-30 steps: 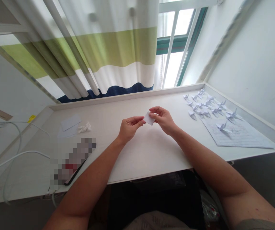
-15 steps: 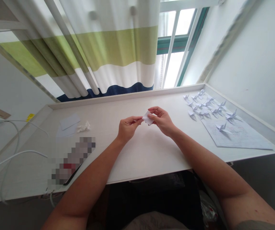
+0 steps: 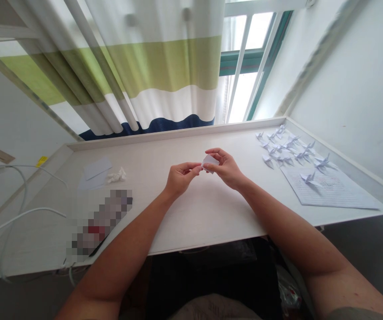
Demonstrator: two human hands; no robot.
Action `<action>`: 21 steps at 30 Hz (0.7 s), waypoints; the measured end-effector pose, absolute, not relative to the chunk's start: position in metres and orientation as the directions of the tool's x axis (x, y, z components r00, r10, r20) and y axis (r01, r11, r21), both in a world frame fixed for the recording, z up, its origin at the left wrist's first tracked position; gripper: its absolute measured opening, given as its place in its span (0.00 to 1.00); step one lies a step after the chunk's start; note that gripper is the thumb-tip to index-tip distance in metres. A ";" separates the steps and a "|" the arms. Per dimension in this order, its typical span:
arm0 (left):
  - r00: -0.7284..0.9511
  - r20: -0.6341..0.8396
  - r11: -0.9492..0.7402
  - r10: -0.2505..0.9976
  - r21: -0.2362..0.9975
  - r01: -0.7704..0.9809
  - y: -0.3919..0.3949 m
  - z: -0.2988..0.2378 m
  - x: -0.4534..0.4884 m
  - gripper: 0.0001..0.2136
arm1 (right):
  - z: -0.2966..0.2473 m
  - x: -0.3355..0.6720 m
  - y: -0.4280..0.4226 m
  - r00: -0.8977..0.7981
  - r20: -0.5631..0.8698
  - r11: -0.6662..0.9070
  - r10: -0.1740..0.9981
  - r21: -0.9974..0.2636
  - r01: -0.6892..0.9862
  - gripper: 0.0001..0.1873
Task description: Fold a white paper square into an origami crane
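Between both hands, above the middle of the white table [image 3: 191,213], is a small folded piece of white paper [image 3: 210,159]. My left hand [image 3: 181,178] pinches its left corner between thumb and fingertips. On the other side my right hand [image 3: 226,166] grips it, thumb across the near face and fingers behind, the index finger raised over the top. The right fingers hide part of the folds. Several white paper cranes [image 3: 291,141] stand in a cluster at the back right, and one more crane [image 3: 309,178] sits on a written sheet [image 3: 338,193].
Left of my hands lie white paper sheets [image 3: 97,169] and a crumpled bit of white paper [image 3: 117,175]. A blurred-out flat object [image 3: 101,226] rests by my left forearm. White cables [image 3: 27,215] cross the left end. A raised rim [image 3: 178,133] borders the table's back.
The folded paper has turned in my fingers and moved slightly right. My right thumb now lies flatter across it, and my left hand has shifted a little to the right.
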State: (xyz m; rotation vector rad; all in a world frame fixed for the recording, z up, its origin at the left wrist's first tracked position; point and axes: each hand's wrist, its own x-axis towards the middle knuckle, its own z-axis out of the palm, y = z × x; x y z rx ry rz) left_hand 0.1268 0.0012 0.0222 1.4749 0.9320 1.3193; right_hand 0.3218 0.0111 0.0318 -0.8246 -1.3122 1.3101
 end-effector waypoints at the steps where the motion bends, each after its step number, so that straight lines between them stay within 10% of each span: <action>1: 0.144 0.286 -0.283 0.947 0.958 -0.045 0.002 0.022 0.127 0.14 | 0.032 0.322 0.011 -0.202 0.202 0.162 0.958 -0.967 -0.195 0.29; 21: 0.181 0.002 -0.013 0.984 0.998 0.061 0.009 0.020 0.120 0.12 | 0.011 0.323 0.024 -0.141 0.230 0.249 0.963 -0.959 0.135 0.19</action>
